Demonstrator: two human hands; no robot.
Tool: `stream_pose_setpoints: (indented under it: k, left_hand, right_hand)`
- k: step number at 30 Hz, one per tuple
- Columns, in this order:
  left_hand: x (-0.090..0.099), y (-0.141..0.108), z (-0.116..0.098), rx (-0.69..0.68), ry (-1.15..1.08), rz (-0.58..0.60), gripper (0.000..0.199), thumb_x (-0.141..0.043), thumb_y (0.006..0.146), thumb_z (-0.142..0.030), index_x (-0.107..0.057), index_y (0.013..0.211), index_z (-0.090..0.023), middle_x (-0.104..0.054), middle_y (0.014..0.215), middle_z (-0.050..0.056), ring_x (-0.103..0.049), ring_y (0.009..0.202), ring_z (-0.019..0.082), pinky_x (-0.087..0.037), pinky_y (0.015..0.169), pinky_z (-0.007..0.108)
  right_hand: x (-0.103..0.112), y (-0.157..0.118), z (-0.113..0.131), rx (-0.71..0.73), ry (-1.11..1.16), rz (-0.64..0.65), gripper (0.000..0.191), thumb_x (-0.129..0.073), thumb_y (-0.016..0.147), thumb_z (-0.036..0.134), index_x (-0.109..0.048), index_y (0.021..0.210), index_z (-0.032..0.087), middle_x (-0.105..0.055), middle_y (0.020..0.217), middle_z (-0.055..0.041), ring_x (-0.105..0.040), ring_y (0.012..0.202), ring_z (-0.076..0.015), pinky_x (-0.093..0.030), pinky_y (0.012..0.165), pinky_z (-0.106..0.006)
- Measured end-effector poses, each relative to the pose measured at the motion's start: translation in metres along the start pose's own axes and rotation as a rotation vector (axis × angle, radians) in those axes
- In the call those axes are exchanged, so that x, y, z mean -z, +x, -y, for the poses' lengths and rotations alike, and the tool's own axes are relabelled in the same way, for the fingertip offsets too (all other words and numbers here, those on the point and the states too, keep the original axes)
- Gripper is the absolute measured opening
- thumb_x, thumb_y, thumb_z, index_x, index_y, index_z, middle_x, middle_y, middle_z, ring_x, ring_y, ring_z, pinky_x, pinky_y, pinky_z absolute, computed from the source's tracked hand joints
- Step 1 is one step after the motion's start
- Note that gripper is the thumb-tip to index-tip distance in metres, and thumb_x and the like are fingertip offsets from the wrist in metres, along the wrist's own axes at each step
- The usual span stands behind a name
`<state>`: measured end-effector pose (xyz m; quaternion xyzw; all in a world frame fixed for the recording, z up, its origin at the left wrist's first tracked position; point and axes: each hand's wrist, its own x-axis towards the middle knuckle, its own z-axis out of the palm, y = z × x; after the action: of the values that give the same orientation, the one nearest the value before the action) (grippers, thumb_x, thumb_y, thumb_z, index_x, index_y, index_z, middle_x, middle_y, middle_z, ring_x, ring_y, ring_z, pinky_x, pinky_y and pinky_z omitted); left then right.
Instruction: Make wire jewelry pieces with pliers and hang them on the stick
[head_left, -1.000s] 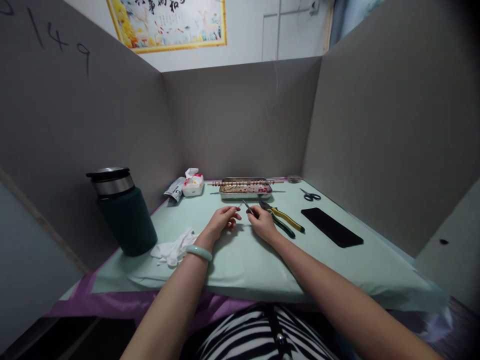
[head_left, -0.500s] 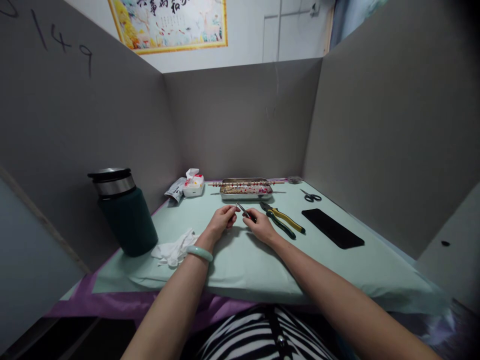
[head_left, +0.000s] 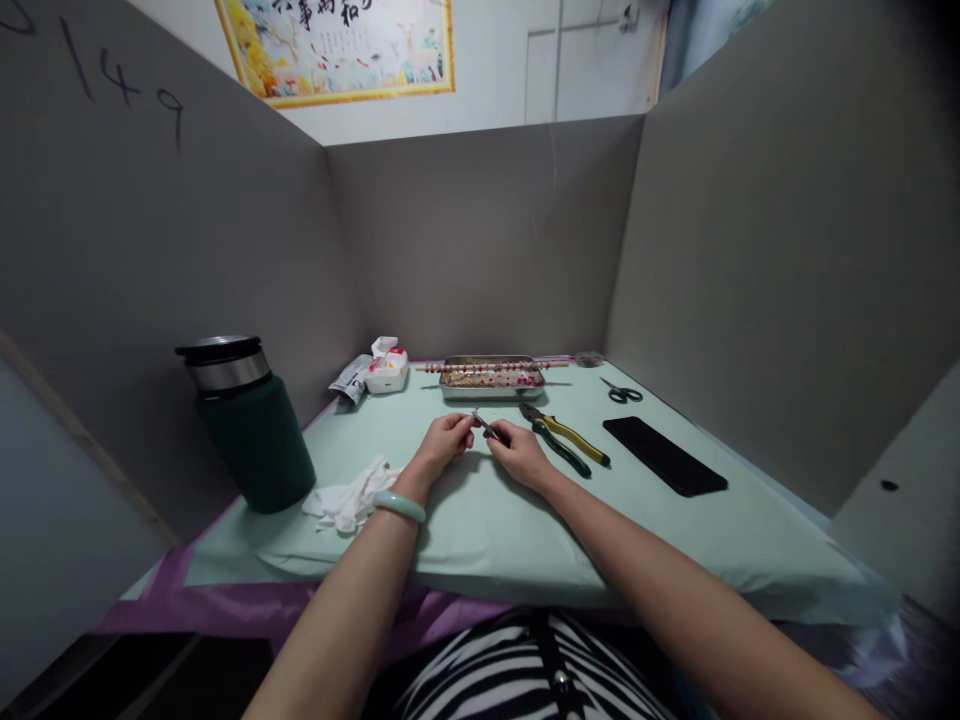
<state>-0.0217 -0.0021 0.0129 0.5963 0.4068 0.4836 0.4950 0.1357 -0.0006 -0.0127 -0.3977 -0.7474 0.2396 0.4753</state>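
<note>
My left hand (head_left: 448, 440), with a pale green bangle (head_left: 399, 506) at its wrist, is closed in a pinch near the middle of the table. What its fingertips hold is too small to name. Just to the right, my right hand (head_left: 517, 452) is wrapped round small pliers (head_left: 487, 427), whose tips reach the left fingertips. Behind both hands lies a metal tray (head_left: 491, 393) of small beads, with beaded sticks (head_left: 493, 369) across it. Larger pliers (head_left: 564, 440) with green and yellow handles rest right of my right hand.
A dark green bottle (head_left: 257, 440) and crumpled white tissue (head_left: 350, 498) are on the left. A tissue pack (head_left: 388, 372) stands at the back left. On the right lie a black phone (head_left: 664, 456) and scissors (head_left: 622, 393). Grey partitions (head_left: 480, 240) enclose the table.
The small pliers have shifted slightly at my left fingertips, and their jaws look closer together. Both hands have barely moved.
</note>
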Motion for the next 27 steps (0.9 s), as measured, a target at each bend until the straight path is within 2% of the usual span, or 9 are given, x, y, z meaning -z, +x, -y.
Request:
stream_pose_setpoints:
  k: [3,6,9,15,24,27]
  left_hand:
    - [0.002,0.000,-0.001,-0.024,-0.048,-0.021,0.038,-0.053,0.079,-0.047,-0.057,0.089,-0.011,-0.059,0.059,0.001,-0.039,0.035,0.005,-0.026,0.037,0.019]
    - [0.005,-0.001,-0.003,-0.054,-0.144,-0.032,0.038,-0.053,0.079,-0.043,-0.055,0.099,-0.012,-0.066,0.075,0.007,-0.050,0.043,0.008,-0.037,0.043,0.021]
    - [0.007,-0.002,-0.005,-0.081,-0.210,0.012,0.036,-0.059,0.073,-0.034,-0.057,0.102,-0.012,-0.066,0.084,0.009,-0.056,0.052,0.010,-0.045,0.050,0.024]
    - [0.008,-0.006,-0.008,-0.180,-0.130,0.054,0.035,-0.063,0.068,-0.024,-0.062,0.102,-0.013,-0.066,0.093,0.009,-0.058,0.061,0.011,-0.047,0.056,0.025]
    - [0.013,-0.006,-0.007,-0.232,0.042,0.073,0.038,-0.062,0.075,-0.035,-0.067,0.104,-0.012,-0.067,0.088,0.009,-0.057,0.060,0.011,-0.048,0.056,0.026]
    - [0.013,-0.005,-0.006,-0.240,0.093,0.075,0.037,-0.061,0.076,-0.037,-0.067,0.104,-0.014,-0.067,0.089,0.009,-0.057,0.060,0.011,-0.048,0.055,0.025]
  right_hand:
    - [0.001,0.002,0.000,-0.044,0.099,0.009,0.017,-0.050,0.072,0.026,-0.062,0.077,0.016,-0.053,0.063,0.0014,-0.044,0.059,-0.0117,-0.034,0.058,-0.024]
    - [0.004,0.004,0.002,-0.194,0.338,0.078,0.017,-0.053,0.070,0.030,-0.059,0.076,0.016,-0.045,0.056,0.0041,-0.037,0.050,-0.0089,-0.028,0.047,-0.022]
    - [0.008,0.004,0.003,-0.348,0.588,0.165,0.018,-0.057,0.066,0.030,-0.057,0.078,0.017,-0.041,0.054,0.0056,-0.031,0.044,-0.0069,-0.020,0.041,-0.021]
    - [0.016,0.004,0.007,-0.443,0.821,0.275,0.021,-0.063,0.062,0.025,-0.058,0.080,0.016,-0.046,0.060,0.0038,-0.033,0.047,-0.0053,-0.017,0.040,-0.019]
    - [0.035,0.006,0.007,-0.581,0.985,0.539,0.022,-0.065,0.066,0.022,-0.057,0.085,0.014,-0.044,0.063,0.0036,-0.032,0.048,-0.0045,-0.015,0.042,-0.018]
    - [0.040,0.006,0.006,-0.618,1.001,0.584,0.021,-0.064,0.067,0.021,-0.057,0.085,0.014,-0.042,0.062,0.0039,-0.031,0.048,-0.0043,-0.016,0.042,-0.018]
